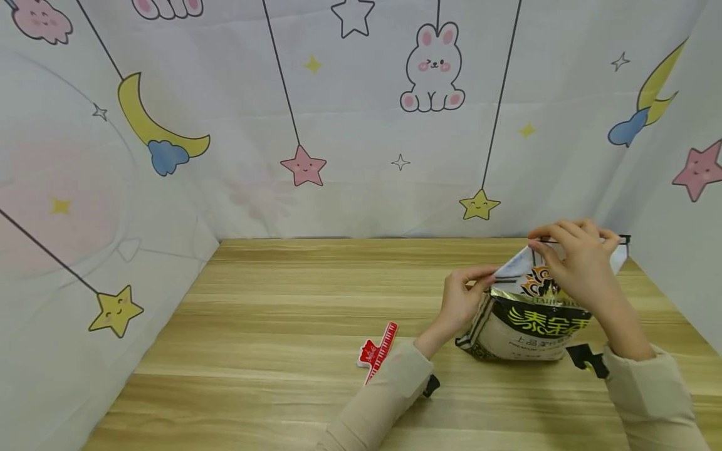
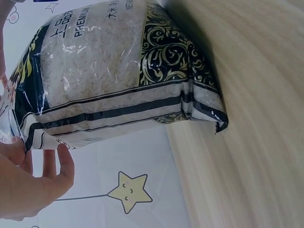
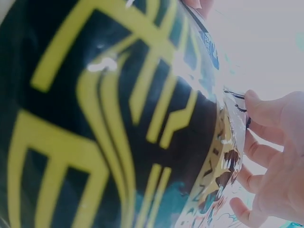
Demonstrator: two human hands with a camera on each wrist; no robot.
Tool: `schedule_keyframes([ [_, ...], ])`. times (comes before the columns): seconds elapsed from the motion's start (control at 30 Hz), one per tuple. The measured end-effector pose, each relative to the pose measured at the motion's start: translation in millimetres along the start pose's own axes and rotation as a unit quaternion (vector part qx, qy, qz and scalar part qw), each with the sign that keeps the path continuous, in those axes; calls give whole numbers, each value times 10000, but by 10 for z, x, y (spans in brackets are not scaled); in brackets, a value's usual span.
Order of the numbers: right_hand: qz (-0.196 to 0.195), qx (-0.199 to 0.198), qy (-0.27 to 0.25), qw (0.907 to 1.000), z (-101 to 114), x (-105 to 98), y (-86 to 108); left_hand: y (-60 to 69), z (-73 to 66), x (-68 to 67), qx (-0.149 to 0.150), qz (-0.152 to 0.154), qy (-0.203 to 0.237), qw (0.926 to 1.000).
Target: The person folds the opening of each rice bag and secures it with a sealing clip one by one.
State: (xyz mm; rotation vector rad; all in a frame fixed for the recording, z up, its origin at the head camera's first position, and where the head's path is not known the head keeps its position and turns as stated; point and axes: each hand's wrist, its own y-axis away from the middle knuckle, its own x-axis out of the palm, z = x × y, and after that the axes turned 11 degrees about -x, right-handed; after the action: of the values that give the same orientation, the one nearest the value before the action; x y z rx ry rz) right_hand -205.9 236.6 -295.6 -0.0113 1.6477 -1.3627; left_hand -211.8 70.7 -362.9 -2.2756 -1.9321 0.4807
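Note:
A bag of rice point(image 1: 530, 329) with black, gold and clear panels stands on the right part of the table; white grains show through its film in the left wrist view. My left hand point(image 1: 459, 300) pinches the left side edge of the bag near its upper part, thumb and fingers on either side of the film. Up at the top, my right hand point(image 1: 586, 257) grips the folded-over upper edge. In the right wrist view, the thumb and fingers of the right hand point(image 3: 273, 142) hold that edge beyond the bag's printed front point(image 3: 114, 114).
A red and white clip point(image 1: 380, 352) with a long ridged edge lies on the wooden table point(image 1: 271, 332), left of the bag and partly behind the left sleeve. White curtains point(image 1: 361, 125) with cartoon prints close off the back and sides.

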Motion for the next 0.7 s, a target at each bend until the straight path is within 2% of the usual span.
schedule_keyframes([
  [0.1, 6, 10, -11, 10000, 0, -6, -1, 44, -101, -42, -19, 87, 98, 9999],
  [0.23, -25, 35, -5, 10000, -3, 3, 4, 65, -144, -60, -140, 220, 392, 9989],
  [0.33, -106, 50, 32, 9999, -5, 18, 12, 76, -156, -67, -116, 291, 413, 9987],
  [0.53, -383, 51, 73, 9992, 7, 42, 14, 57, -114, -34, -96, 404, 564, 9975],
  [0.7, -563, 96, 87, 9983, 18, 53, 11, -7, 31, 41, -33, 117, 375, 9992],
])
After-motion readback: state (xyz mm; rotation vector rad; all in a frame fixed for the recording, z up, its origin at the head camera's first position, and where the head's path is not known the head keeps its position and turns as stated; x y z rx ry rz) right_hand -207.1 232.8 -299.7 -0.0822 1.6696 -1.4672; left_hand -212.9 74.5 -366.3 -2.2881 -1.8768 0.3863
